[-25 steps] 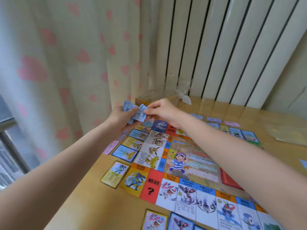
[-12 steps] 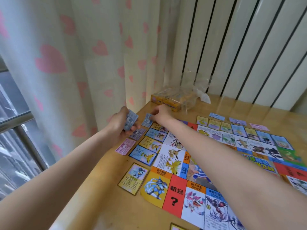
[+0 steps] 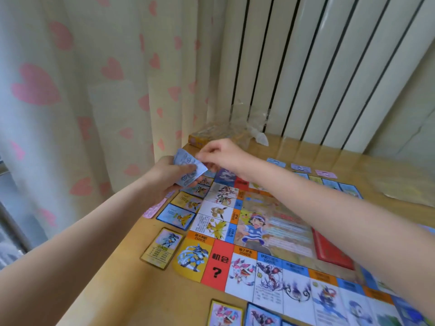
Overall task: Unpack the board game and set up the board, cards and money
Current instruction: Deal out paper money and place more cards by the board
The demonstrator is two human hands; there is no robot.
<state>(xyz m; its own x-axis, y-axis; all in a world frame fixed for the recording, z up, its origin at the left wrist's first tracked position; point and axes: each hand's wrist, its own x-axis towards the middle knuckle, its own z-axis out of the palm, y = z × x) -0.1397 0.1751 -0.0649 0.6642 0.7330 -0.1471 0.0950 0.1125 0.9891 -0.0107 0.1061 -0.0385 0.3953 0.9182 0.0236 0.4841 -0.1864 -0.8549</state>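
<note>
Right hand pinches the top edge of the blue banknotes, which the left hand grips in curled fingers above the far-left corner of the game board. Cards flank the board on the wooden table.

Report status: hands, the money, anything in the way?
Left hand grips blue banknotes. Right hand pinches the top note. Board laid out, cards alongside. Nothing in the way.
</note>
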